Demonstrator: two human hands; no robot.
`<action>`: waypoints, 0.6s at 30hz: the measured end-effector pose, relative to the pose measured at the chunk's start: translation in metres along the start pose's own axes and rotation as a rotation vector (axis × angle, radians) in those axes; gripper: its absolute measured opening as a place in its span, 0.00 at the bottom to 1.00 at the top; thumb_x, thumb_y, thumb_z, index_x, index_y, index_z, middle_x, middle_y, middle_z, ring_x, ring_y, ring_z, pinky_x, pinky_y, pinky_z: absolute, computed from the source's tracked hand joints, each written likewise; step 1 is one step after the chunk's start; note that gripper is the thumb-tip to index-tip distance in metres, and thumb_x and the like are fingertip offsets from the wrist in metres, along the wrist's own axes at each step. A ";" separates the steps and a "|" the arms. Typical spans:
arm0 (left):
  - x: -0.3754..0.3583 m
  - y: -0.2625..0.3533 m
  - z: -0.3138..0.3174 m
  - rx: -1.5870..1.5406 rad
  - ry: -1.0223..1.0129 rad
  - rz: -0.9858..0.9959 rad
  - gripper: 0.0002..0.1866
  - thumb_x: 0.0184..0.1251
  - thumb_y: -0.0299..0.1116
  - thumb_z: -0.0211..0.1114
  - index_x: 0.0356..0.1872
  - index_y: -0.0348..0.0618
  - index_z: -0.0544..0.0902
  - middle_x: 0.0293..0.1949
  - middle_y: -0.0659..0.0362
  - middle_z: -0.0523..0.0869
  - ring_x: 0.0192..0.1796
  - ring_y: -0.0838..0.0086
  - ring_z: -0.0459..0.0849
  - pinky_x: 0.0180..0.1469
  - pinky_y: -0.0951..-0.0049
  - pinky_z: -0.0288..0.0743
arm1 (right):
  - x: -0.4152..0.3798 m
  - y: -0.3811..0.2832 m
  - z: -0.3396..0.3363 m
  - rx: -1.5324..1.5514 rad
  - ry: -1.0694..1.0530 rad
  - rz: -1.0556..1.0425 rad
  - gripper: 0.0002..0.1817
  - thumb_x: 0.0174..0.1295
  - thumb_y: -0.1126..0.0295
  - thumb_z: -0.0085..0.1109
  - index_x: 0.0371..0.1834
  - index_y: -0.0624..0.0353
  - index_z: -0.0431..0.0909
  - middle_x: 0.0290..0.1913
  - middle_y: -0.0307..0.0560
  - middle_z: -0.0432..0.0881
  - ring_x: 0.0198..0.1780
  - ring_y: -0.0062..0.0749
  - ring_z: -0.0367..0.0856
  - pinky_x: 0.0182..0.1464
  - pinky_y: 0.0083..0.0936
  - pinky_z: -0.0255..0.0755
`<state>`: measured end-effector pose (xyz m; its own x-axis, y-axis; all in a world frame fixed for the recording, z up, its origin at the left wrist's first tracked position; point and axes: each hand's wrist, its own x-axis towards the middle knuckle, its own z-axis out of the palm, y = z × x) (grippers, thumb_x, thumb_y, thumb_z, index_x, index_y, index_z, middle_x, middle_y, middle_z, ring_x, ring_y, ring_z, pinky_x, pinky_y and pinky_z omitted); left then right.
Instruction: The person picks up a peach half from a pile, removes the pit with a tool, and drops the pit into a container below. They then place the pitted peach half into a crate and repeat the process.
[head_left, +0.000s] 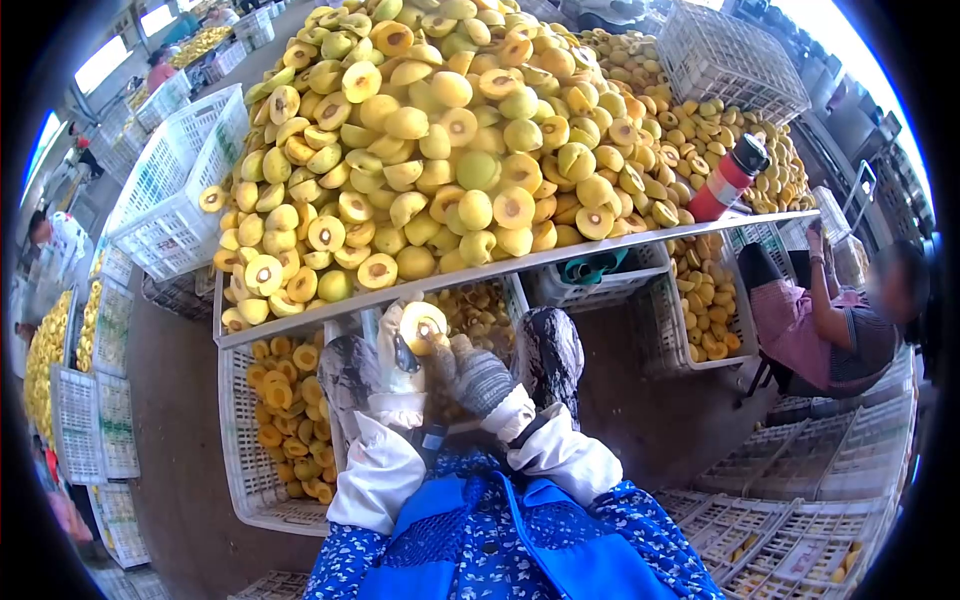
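Observation:
My left hand [396,362], in a pale glove, holds a yellow peach half [422,324] with its cut face up, just in front of the table edge. A small dark piece [405,355] shows against that glove, below the fruit. My right hand [478,378], in a grey knitted glove, is closed with bent fingers, its fingertips right at the fruit's lower right edge. I cannot tell what else these fingers hold. Beyond both hands, a big heap of halved peaches [440,150] covers the metal-edged table [470,274], several with brown pits showing.
Below the table stand a white crate [240,450] of peach halves at left and another crate [700,362] at right. A red bottle [722,185] stands by the heap. An empty-looking basket [165,225] is at left. A seated person [830,320] is at right, near stacked crates [800,470].

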<state>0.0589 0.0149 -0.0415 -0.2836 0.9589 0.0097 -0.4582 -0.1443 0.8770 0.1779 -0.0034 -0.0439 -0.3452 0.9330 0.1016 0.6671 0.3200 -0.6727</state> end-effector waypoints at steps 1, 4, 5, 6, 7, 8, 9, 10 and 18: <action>-0.004 0.012 0.008 -0.124 0.019 -0.075 0.22 0.70 0.46 0.53 0.49 0.34 0.74 0.39 0.54 0.81 0.35 0.71 0.81 0.37 0.74 0.78 | 0.000 0.002 0.005 -0.001 -0.054 0.077 0.16 0.68 0.56 0.39 0.53 0.48 0.70 0.33 0.61 0.76 0.30 0.58 0.79 0.31 0.51 0.71; -0.008 0.017 0.016 -0.157 0.133 -0.179 0.24 0.71 0.50 0.51 0.47 0.35 0.76 0.38 0.55 0.82 0.34 0.72 0.81 0.37 0.75 0.77 | 0.001 0.007 0.012 -0.026 -0.153 0.163 0.18 0.68 0.56 0.39 0.56 0.47 0.68 0.35 0.61 0.75 0.31 0.59 0.79 0.32 0.51 0.71; -0.008 0.016 0.017 -0.110 0.179 -0.194 0.25 0.71 0.52 0.50 0.46 0.35 0.77 0.37 0.55 0.82 0.34 0.72 0.80 0.37 0.75 0.77 | -0.002 0.005 0.010 -0.046 -0.144 0.101 0.18 0.68 0.55 0.39 0.55 0.49 0.68 0.33 0.62 0.76 0.30 0.60 0.78 0.32 0.52 0.71; -0.008 0.014 0.018 -0.090 0.214 -0.172 0.24 0.71 0.51 0.51 0.43 0.35 0.78 0.34 0.56 0.81 0.32 0.74 0.80 0.34 0.76 0.76 | -0.005 0.003 0.009 -0.066 -0.135 0.039 0.19 0.67 0.54 0.39 0.54 0.51 0.68 0.32 0.63 0.77 0.30 0.61 0.78 0.33 0.52 0.70; -0.006 0.009 0.020 -0.069 0.249 -0.149 0.24 0.71 0.51 0.51 0.41 0.36 0.79 0.31 0.57 0.81 0.29 0.75 0.79 0.31 0.77 0.76 | -0.006 0.002 0.006 -0.031 -0.124 0.022 0.19 0.67 0.53 0.40 0.52 0.53 0.68 0.31 0.64 0.77 0.31 0.61 0.78 0.33 0.53 0.70; -0.005 0.007 0.022 -0.046 0.283 -0.128 0.24 0.70 0.51 0.52 0.39 0.36 0.80 0.29 0.58 0.80 0.27 0.76 0.78 0.29 0.78 0.75 | -0.007 0.002 0.002 0.005 -0.111 0.007 0.20 0.67 0.52 0.40 0.51 0.55 0.68 0.30 0.65 0.77 0.31 0.62 0.78 0.33 0.53 0.70; -0.004 0.006 0.027 0.017 0.292 -0.054 0.25 0.71 0.51 0.51 0.36 0.35 0.80 0.27 0.58 0.81 0.25 0.76 0.78 0.27 0.79 0.75 | -0.007 0.002 -0.001 0.042 -0.097 -0.007 0.21 0.66 0.51 0.41 0.49 0.57 0.69 0.28 0.65 0.78 0.32 0.62 0.78 0.34 0.54 0.70; -0.003 0.007 0.026 0.035 0.293 -0.084 0.25 0.71 0.51 0.51 0.35 0.35 0.81 0.27 0.58 0.81 0.26 0.76 0.78 0.28 0.79 0.75 | -0.006 0.003 -0.001 0.085 -0.108 0.044 0.21 0.66 0.51 0.41 0.48 0.58 0.69 0.27 0.65 0.78 0.32 0.62 0.78 0.34 0.54 0.70; -0.001 0.001 0.030 0.152 0.308 -0.035 0.20 0.73 0.43 0.49 0.35 0.33 0.80 0.30 0.56 0.83 0.29 0.75 0.79 0.32 0.79 0.75 | -0.008 0.007 0.005 0.596 0.002 0.084 0.19 0.69 0.54 0.44 0.37 0.62 0.72 0.26 0.64 0.77 0.33 0.59 0.79 0.32 0.43 0.70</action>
<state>0.0843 0.0209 -0.0264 -0.5216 0.8404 -0.1473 -0.3480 -0.0519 0.9361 0.1817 -0.0095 -0.0532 -0.3059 0.9515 0.0310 0.2068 0.0982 -0.9734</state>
